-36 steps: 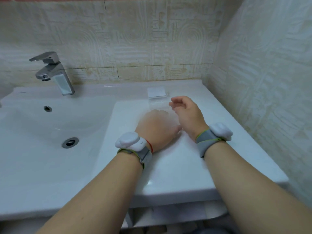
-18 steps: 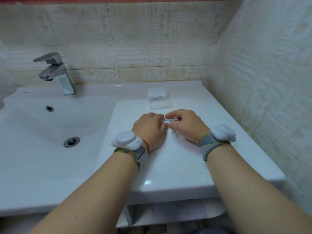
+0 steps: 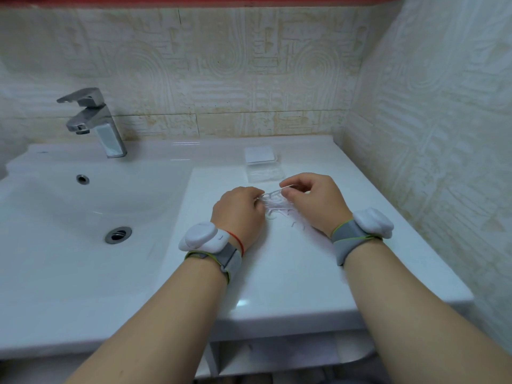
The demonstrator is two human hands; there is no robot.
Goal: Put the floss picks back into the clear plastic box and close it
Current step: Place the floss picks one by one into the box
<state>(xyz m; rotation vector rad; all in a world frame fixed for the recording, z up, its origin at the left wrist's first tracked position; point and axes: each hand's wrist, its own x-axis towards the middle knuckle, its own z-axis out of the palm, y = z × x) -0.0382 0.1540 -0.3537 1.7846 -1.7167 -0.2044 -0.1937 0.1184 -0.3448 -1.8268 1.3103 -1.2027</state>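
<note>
The left hand (image 3: 238, 214) curls onto the 9 o'clock end of the floss picks (image 3: 277, 207) heaped on the counter (image 3: 277, 278). The right hand (image 3: 313, 206) pinches one pick at 3 o'clock. The box (image 3: 264, 173) lies open just apart at 12 o'clock. Bare counter runs to the front edge at 6 o'clock.

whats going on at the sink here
A person is gathering a small pile of white floss picks on the counter beside the sink. The left hand and the right hand both pinch picks from the pile. The clear plastic box sits open just behind the hands, not yet closed.
</note>
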